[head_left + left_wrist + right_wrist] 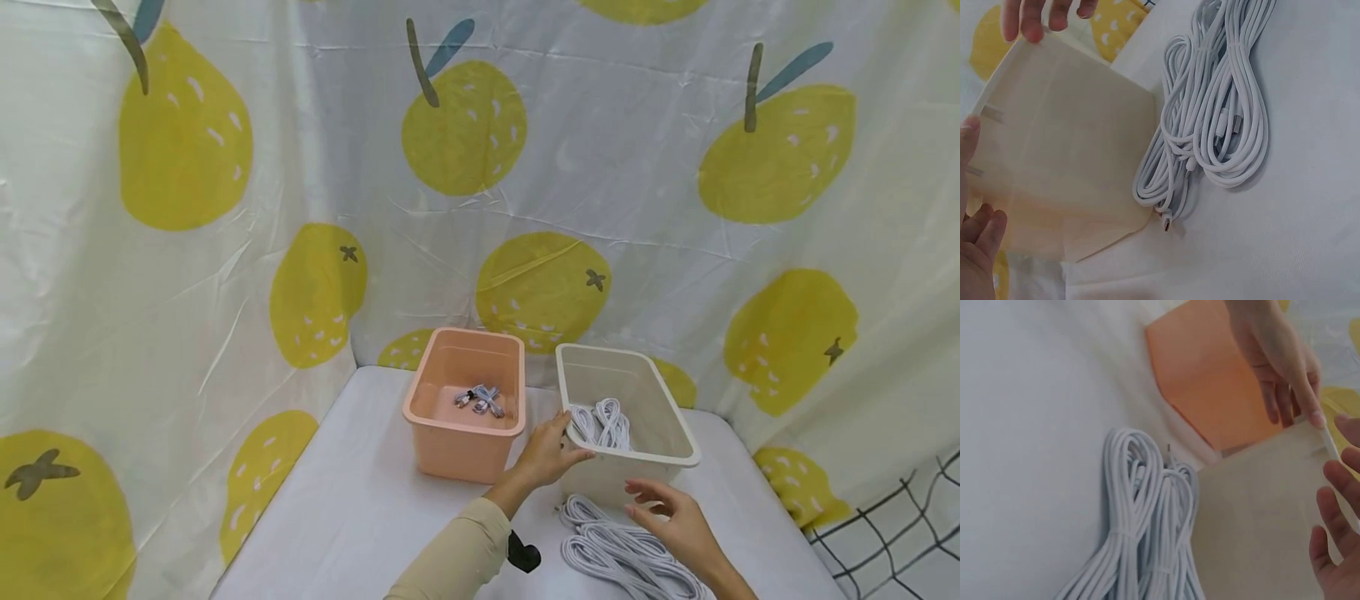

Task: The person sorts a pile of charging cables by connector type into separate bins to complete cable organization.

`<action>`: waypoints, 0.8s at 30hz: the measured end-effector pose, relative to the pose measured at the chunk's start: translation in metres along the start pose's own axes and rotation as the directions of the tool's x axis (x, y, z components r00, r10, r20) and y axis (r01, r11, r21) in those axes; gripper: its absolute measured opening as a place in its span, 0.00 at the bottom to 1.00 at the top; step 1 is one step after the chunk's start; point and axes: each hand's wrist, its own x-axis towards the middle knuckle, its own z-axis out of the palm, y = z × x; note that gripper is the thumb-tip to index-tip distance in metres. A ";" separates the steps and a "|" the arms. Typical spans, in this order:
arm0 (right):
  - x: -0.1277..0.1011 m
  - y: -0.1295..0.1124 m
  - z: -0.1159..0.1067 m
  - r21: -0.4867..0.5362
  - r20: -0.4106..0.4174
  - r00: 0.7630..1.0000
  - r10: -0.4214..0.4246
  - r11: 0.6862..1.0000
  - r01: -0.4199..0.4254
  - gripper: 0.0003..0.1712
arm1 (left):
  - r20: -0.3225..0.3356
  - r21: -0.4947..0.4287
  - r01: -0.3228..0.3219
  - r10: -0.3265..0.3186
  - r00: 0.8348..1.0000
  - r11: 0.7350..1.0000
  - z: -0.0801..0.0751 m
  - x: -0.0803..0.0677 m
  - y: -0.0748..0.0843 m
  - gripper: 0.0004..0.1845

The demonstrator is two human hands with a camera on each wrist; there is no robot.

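— Where do the two bins sit?
— Mid-frame on the table, side by side: one bin left, the other bin right, a curtain behind.
— And the cables?
— A small bundle in the left bin, coils in the right, more cables in front, lower right.
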 end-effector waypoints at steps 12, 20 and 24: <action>-0.030 0.013 0.016 -0.006 0.091 0.964 0.250 0.968 -0.250 0.20 | 0.016 -0.002 0.024 -0.024 1.000 1.000 -0.001 0.000 0.003 0.45; -0.050 0.040 0.021 -0.078 0.231 0.909 0.347 0.938 -0.338 0.24 | -0.003 -0.018 0.022 -0.022 1.000 1.000 0.001 0.001 0.005 0.44; -0.057 0.051 0.024 -0.134 0.265 0.880 0.395 0.919 -0.372 0.25 | -0.003 -0.022 0.021 -0.021 1.000 1.000 0.004 0.000 0.005 0.44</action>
